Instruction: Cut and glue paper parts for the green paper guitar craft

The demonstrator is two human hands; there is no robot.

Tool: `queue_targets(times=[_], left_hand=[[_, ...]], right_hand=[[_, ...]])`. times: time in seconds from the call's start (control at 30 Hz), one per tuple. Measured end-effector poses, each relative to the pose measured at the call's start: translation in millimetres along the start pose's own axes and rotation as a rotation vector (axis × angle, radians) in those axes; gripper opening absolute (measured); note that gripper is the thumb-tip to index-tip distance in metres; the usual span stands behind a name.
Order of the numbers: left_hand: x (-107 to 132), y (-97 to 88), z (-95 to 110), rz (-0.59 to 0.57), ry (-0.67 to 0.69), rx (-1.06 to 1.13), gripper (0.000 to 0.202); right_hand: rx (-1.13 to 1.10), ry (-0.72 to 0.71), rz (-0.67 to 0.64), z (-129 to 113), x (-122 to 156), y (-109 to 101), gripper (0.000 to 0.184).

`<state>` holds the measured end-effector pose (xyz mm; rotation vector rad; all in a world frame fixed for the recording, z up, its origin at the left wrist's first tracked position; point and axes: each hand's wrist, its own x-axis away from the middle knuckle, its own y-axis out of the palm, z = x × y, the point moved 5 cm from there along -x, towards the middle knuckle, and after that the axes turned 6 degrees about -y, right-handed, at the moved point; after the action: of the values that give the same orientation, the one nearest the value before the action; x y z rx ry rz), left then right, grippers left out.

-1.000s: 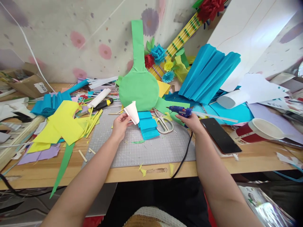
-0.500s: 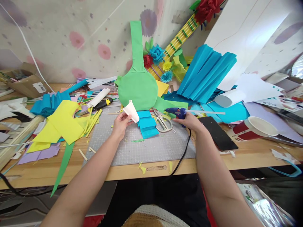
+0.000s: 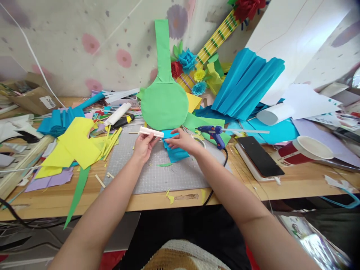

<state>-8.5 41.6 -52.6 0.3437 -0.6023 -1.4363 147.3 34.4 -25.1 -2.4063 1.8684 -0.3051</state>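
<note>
Has set the blue glue gun (image 3: 212, 131) down by the far right corner of the cutting mat (image 3: 157, 180) since half a second ago, apparently freeing the right hand (image 3: 184, 142) for the paper; pinches the white paper (image 3: 151, 132), now turned level above the mat's far half, in the left hand (image 3: 144, 147), thumb against fingers; reaches the right inward, fingers apart, over folded blue paper (image 3: 178, 155), contact unclear

A cream-and-tan textured top (image 3: 180, 258) leaves both forearms (image 3: 108, 200) bare.
</note>
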Motion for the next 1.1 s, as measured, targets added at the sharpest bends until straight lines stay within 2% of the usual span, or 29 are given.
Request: queue_targets(times=[0.07,0.17,0.33,0.53,0.87,1.1], left_hand=[[1,-0.9,0,0.004,0.012,0.002,0.017],[1,-3.0,-2,0.026,-0.001,-0.014,0.018],[2,-5.4,-5,0.067,-0.047,-0.073,0.013],[3,-8.2,-3,0.147,-0.095,-0.118,0.006],[6,-5.5,5,0.161,-0.012,-0.188,0.02],[3,-9.1,8,0.173,0.063,-0.197,0.021]], right_hand=[[-0.221,0.033,0.044,7,-16,21,0.047],[-0.373,0.011,0.116,14,-28,34,0.045],[-0.343,-0.049,0.174,23,-30,29,0.043],[-0.353,-0.087,0.128,22,-25,24,0.043],[-0.405,-0.072,0.142,24,-21,21,0.042],[-0.437,-0.096,0.136,26,-22,20,0.043]])
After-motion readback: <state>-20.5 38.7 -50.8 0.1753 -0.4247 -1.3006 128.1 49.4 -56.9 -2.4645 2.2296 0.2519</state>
